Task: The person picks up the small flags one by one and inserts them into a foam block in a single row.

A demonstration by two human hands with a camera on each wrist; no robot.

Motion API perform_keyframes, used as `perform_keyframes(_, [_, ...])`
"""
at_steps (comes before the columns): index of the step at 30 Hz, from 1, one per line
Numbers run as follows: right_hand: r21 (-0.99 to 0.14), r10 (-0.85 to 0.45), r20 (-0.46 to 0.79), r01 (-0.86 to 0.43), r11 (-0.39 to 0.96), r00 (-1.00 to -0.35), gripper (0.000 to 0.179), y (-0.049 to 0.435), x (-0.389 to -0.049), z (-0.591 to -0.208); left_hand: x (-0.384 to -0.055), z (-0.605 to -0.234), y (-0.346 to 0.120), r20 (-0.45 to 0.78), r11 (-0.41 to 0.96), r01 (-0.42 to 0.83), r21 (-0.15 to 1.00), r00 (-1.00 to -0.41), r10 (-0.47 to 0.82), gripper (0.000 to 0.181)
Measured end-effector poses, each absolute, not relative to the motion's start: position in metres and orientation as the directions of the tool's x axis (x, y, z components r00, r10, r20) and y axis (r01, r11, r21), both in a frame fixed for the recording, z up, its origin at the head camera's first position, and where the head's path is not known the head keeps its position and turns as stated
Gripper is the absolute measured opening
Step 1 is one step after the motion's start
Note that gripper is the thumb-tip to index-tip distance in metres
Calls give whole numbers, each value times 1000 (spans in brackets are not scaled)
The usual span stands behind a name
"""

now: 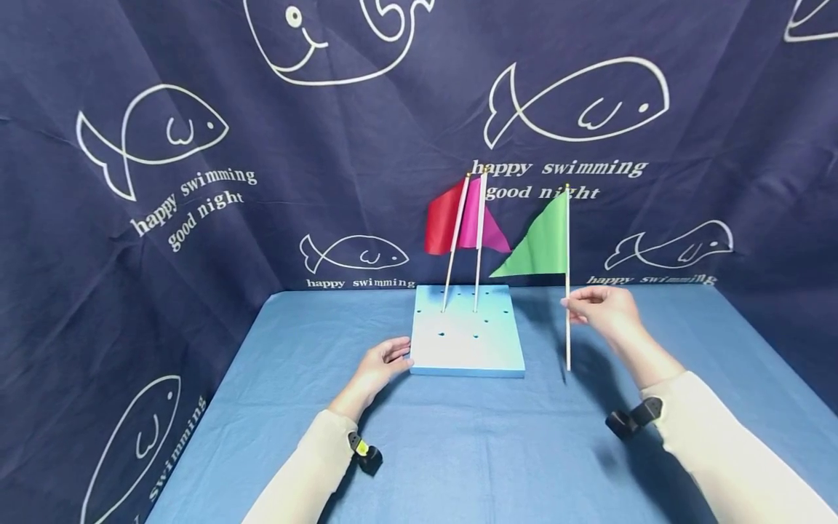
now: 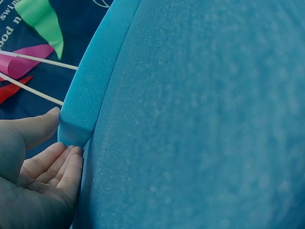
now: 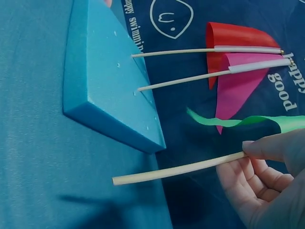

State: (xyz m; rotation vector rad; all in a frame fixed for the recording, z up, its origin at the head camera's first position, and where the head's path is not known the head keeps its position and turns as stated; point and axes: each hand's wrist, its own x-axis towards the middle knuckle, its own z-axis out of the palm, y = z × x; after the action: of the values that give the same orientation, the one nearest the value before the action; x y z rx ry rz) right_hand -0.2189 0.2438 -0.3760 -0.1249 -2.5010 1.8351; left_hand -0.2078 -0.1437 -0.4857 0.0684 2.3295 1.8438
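A blue foam board point(image 1: 468, 356) with several small holes lies flat on the table. A red flag point(image 1: 447, 218) and a magenta flag point(image 1: 487, 225) stand in two of its holes, the red one's stick tilted. My left hand point(image 1: 382, 364) touches the board's left side near the front corner, with thumb and fingertips against it. To the right of the board, my right hand point(image 1: 605, 309) pinches the wooden stick of a green flag point(image 1: 546, 240) between thumb and fingers. The stick is upright, and its bare lower end point(image 3: 138, 178) hangs apart from the board.
Blue cloth covers the table point(image 1: 425, 451). A dark blue curtain point(image 1: 360, 167) with white fish drawings and lettering hangs behind and at the sides. Each wrist wears a small black camera, the left one point(image 1: 369, 460) and the right one point(image 1: 622, 423).
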Motion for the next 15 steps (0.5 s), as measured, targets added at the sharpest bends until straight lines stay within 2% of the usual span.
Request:
perform_keyframes(5, [-941,97,43,-7,339,-994,29,237,-225,-371,-208,-486,-144,-108,223,-74,972,-984,141,48])
perform_keyframes(11, [-947,130,59,-14,320,-990,33,230,-231,-367,-209,-487,-143,-88,208,-56,977,-985,147,48])
perform_keyframes(15, [-952,145,82,-34,306,-986,29,225,-234,-367,-209,-487,-143,-85,203,-54,978,-986,144,48])
